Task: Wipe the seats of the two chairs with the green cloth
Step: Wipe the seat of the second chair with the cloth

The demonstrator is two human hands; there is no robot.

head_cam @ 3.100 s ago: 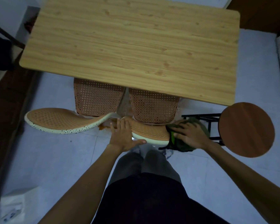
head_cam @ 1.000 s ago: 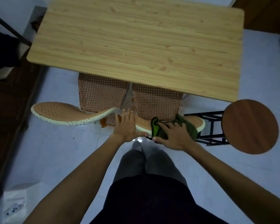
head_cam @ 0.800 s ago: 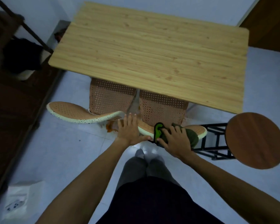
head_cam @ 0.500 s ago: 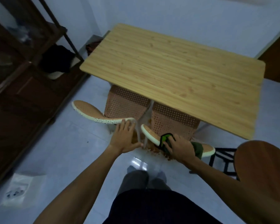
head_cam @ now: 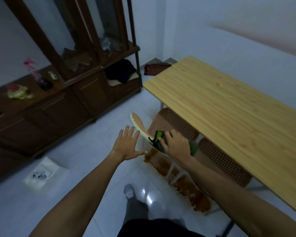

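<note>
Two orange perforated chairs are pushed under the wooden table [head_cam: 229,106]; the left chair's seat [head_cam: 174,124] and the right chair's seat [head_cam: 224,161] show below its edge. The left chair's cream-edged backrest [head_cam: 138,124] sticks out toward me. My right hand [head_cam: 176,144] holds the green cloth [head_cam: 158,140] bunched against the near end of that backrest. My left hand [head_cam: 126,146] hovers open just left of the backrest, fingers spread, touching nothing. Most of both seats is hidden by the tabletop.
A dark wooden cabinet [head_cam: 58,93] with glass doors stands along the left wall, small items on its ledge. A white box [head_cam: 44,175] lies on the pale tiled floor. My legs and foot [head_cam: 129,194] are below. Orange chair parts [head_cam: 191,192] run along the floor beside me.
The view has swung left, bringing the cabinet in and dropping the round stool out. My left hand has come off the chair and opened. My right hand moved with the cloth onto the left chair's backrest.
</note>
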